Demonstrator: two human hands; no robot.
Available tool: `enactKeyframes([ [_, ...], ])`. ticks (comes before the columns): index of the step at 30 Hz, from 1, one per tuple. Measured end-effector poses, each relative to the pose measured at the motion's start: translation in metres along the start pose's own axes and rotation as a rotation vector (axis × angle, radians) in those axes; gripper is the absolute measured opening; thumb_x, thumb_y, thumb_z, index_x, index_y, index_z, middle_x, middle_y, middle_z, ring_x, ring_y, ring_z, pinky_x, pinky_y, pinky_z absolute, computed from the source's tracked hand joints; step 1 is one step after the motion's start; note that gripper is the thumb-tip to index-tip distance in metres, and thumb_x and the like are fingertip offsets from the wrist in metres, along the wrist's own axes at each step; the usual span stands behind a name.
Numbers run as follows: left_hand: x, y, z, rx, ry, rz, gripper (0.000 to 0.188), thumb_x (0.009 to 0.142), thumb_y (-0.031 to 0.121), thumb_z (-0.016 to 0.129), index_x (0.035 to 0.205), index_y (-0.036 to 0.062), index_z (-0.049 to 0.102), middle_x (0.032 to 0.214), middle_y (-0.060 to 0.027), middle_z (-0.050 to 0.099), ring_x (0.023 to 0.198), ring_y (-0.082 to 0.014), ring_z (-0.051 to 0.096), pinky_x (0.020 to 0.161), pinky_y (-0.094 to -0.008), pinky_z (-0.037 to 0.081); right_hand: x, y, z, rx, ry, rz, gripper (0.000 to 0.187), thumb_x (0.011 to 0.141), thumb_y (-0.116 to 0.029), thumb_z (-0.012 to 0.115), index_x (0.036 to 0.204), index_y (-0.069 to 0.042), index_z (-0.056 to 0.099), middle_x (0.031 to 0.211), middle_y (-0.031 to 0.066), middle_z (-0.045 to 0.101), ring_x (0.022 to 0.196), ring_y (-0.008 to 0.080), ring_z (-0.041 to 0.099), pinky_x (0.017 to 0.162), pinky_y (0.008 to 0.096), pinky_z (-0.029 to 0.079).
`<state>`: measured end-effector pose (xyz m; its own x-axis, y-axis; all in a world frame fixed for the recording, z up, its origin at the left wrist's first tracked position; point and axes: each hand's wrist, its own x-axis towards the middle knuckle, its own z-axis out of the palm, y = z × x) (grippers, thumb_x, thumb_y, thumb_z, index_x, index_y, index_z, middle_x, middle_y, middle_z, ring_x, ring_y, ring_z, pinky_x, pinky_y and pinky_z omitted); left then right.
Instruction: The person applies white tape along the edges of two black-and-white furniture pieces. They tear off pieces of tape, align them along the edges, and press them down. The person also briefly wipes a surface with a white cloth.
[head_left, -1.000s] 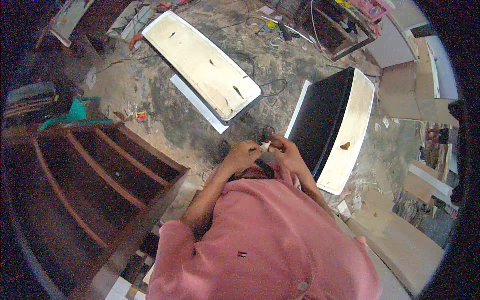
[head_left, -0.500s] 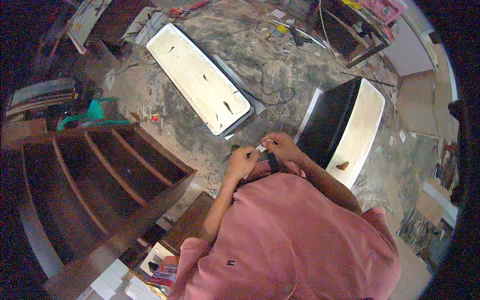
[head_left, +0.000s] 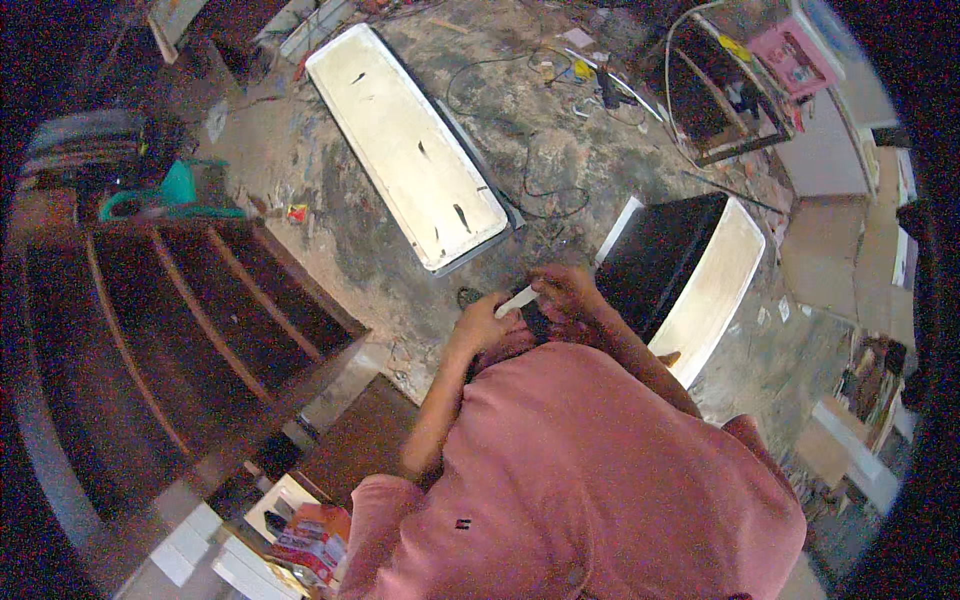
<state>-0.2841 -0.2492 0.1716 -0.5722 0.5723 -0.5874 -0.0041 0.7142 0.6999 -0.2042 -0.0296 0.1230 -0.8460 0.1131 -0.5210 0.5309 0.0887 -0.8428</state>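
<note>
A short white strip (head_left: 516,301) spans the gap between my hands, close in front of my body. My left hand (head_left: 484,322) is closed on its lower end. At the upper end, the fingers of my right hand (head_left: 566,291) pinch it. I cannot tell what the strip is made of. Below it lies something dark (head_left: 536,320), partly hidden by my hands and shirt. Just right of my right hand stands a black box-like piece (head_left: 665,250) with a cream-white panel (head_left: 722,275) along its side.
A long cream panel with dark marks (head_left: 410,150) lies ahead on the dirty floor, near a thin black cable (head_left: 527,160). A dark wooden shelf unit (head_left: 190,330) fills the left. Small boxes (head_left: 305,545) are at lower left. An open cabinet (head_left: 720,90) stands far right.
My hands have moved slightly apart, and more of the white strip shows between them. The view has shifted a little, so the shelf unit appears farther left.
</note>
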Motion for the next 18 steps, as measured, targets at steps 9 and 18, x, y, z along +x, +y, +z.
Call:
enactKeyframes([
  [9,0.038,0.016,0.027,-0.115,0.267,-0.085,0.036,0.093,0.038,0.06,0.108,0.0083,0.072,0.097,-0.0222,0.069,0.1,-0.0414,0.062,0.092,-0.0478,0.048,0.087,-0.035,-0.064,-0.419,-0.345,-0.16,0.02,0.093,-0.019,0.063,0.103,-0.003,0.069,0.095,0.0145,0.071,0.086,0.0265,0.068,0.077,0.0398,0.052],
  [18,0.103,0.082,0.063,-0.123,0.479,-0.101,0.031,0.093,0.032,0.065,0.094,0.0024,0.073,0.091,-0.0195,0.068,0.089,-0.0325,0.066,0.083,-0.0438,0.051,0.15,-0.063,-0.139,-0.362,-0.559,-0.337,0.017,0.091,-0.018,0.067,0.095,-0.002,0.07,0.087,0.0141,0.07,0.083,0.0282,0.068,0.076,0.0418,0.052],
])
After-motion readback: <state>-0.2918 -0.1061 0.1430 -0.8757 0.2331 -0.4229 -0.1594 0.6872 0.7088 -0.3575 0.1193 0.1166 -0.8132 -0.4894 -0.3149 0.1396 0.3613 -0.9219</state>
